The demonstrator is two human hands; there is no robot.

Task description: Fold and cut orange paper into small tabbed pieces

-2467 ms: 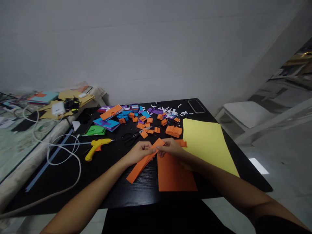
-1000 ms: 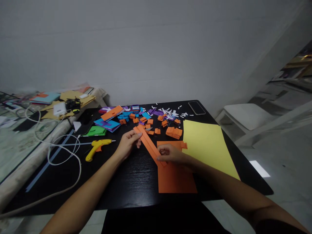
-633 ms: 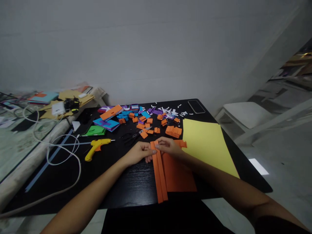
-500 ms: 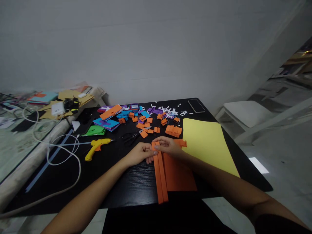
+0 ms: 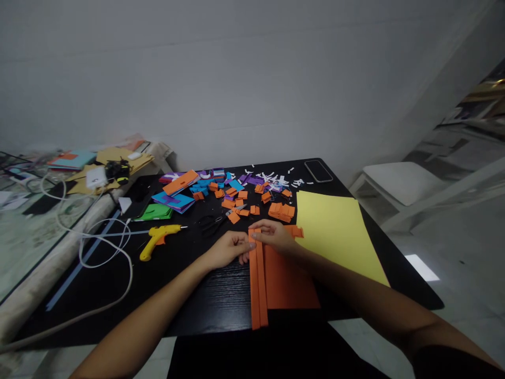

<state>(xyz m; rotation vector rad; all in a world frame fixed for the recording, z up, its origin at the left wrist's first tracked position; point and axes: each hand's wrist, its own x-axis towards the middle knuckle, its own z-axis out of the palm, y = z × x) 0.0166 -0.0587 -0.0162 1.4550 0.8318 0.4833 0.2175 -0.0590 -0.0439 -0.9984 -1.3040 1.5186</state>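
Observation:
A long folded orange paper strip [image 5: 258, 289] runs toward the table's front edge, its near end reaching that edge. Around its far end, my left hand [image 5: 232, 249] pinches the left side with the thumb on top. My right hand [image 5: 276, 235] grips the same end from the right, thumb on the paper and fingers curled over the far edge. Beside the strip, partly under my right forearm, lies a flat orange sheet [image 5: 292, 284]. A small folded orange piece [image 5: 296, 231] shows just past my right wrist.
Yellow sheets [image 5: 335, 226] lie at the right, with a phone [image 5: 318, 171] behind. Small orange pieces [image 5: 281, 211], white scraps and scissors spread across the back. On the left are a yellow glue gun [image 5: 158, 239], black pliers [image 5: 211, 223], green paper [image 5: 155, 212] and a white cable [image 5: 128, 279].
The strip's near end has swung slightly left, so it lies straighter. Both hands keep their hold at its far end. The whole view has shifted slightly.

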